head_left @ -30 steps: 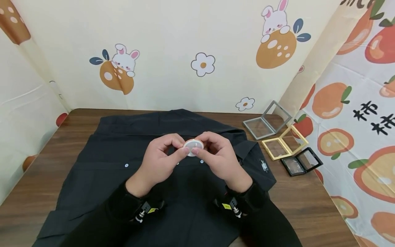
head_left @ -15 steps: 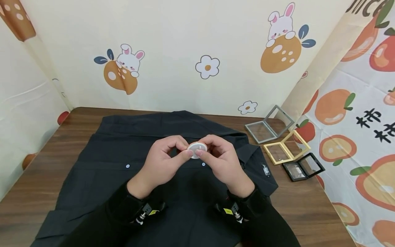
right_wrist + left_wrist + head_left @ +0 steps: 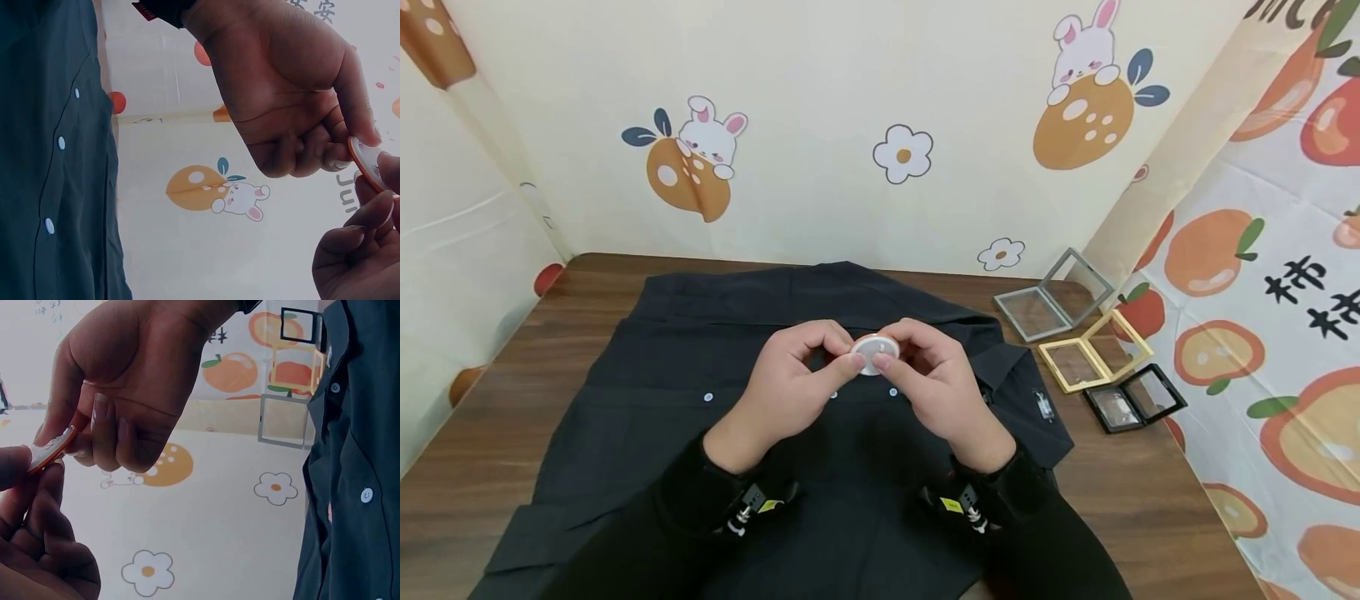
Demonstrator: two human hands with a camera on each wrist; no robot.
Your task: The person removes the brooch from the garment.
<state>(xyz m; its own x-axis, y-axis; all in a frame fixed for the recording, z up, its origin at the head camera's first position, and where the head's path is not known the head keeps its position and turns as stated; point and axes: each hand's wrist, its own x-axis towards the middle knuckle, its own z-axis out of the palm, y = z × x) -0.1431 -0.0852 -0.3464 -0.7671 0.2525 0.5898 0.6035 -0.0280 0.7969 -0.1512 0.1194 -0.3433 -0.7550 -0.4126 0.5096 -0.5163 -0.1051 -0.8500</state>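
Left hand (image 3: 790, 379) and right hand (image 3: 946, 383) have both got a thumb-and-finger grip pinching this round white orange-rimmed disc (image 3: 873, 347), kinda over a dark buttoned cloth shirt (image 3: 632, 433).

Head view shifted slightly vs. 0.5 s ago; small white btn. (image 3: 833, 395) beside L hand (image 3: 790, 385) now exposed.
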